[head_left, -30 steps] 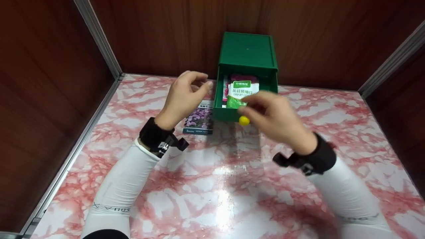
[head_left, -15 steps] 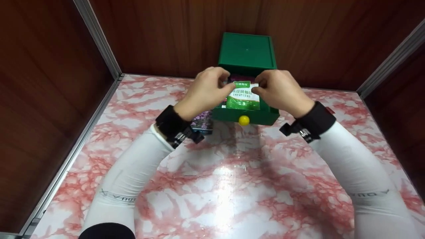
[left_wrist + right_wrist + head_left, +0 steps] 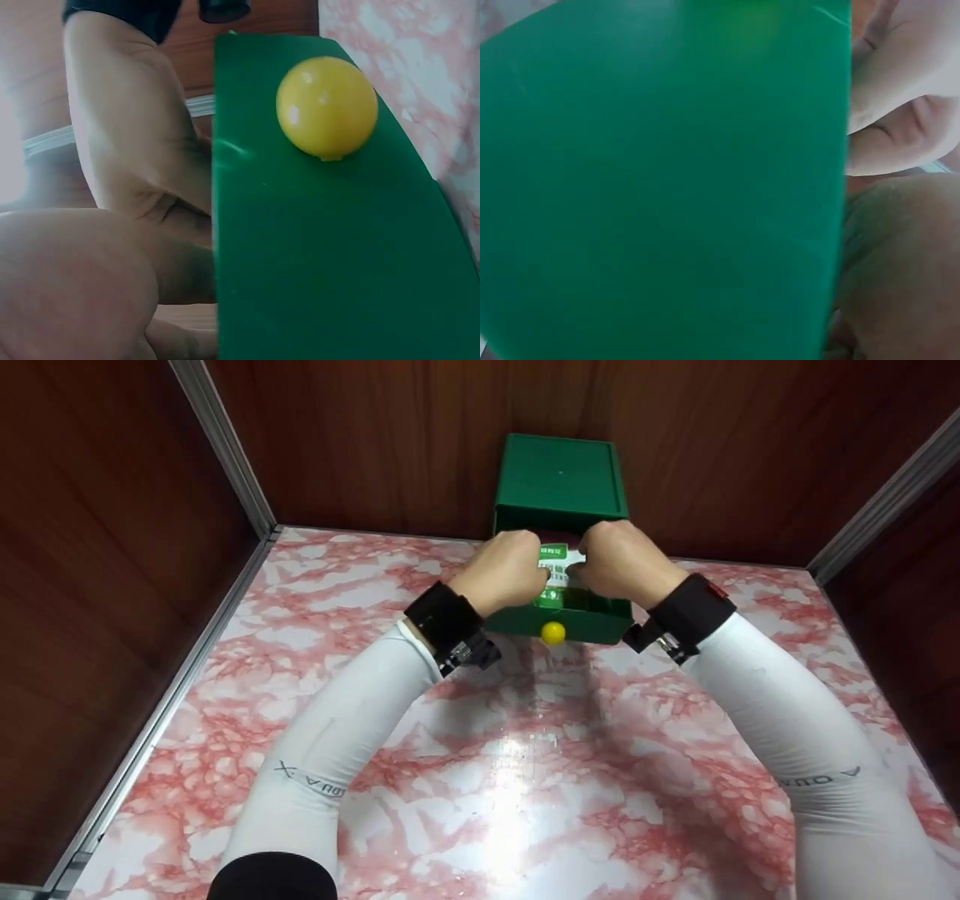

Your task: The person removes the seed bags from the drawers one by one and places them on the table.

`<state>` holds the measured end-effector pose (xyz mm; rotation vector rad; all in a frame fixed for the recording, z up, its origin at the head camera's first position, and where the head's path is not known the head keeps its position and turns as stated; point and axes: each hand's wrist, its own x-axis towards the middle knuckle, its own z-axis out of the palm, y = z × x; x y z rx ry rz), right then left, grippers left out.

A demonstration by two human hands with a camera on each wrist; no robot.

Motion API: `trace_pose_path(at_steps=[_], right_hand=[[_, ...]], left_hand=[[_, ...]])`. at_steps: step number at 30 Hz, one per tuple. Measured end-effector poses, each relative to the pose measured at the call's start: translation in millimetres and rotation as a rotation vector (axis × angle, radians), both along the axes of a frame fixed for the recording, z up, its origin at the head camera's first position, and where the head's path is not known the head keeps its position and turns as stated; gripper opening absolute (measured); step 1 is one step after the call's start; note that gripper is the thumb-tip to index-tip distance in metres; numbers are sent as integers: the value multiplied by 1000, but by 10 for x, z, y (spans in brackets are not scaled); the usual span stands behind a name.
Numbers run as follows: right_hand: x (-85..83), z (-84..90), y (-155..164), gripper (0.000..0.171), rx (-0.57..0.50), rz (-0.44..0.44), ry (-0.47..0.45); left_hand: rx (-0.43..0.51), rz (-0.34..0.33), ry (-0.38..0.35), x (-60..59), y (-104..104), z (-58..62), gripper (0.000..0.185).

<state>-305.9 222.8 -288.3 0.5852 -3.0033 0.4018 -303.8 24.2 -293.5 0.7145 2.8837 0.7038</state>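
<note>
A green-and-white seed packet (image 3: 553,574) stands in the open drawer (image 3: 570,622) of a small green box (image 3: 559,484), pinched at its top edge by the left hand (image 3: 506,570) and the right hand (image 3: 619,562), fingers curled round it. The drawer's yellow knob (image 3: 553,632) faces the person, and the box sits at the back of the pink marbled tabletop (image 3: 510,765).

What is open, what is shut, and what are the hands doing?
Green box: drawer pulled out, open.
Yellow knob: untouched.
Seed packet: in the drawer, held from both sides.
Left hand: fingers curled on the packet.
Right hand: fingers curled on the packet.
</note>
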Motion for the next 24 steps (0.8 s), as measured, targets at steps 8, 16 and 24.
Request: trace_pose_path(at_steps=[8,16,24], right_hand=[[-28,-8,-50,44,110,-38,-119],[-51,-1,-47,38,144,-44,-82],[-59,-57,-66,31,159,-16,-65]], left_hand=[[-64,-6,32,31,160,-1,11],[-115,28,26,-36,240,-30,13],[-144,46,36,-73,269,-89,19]])
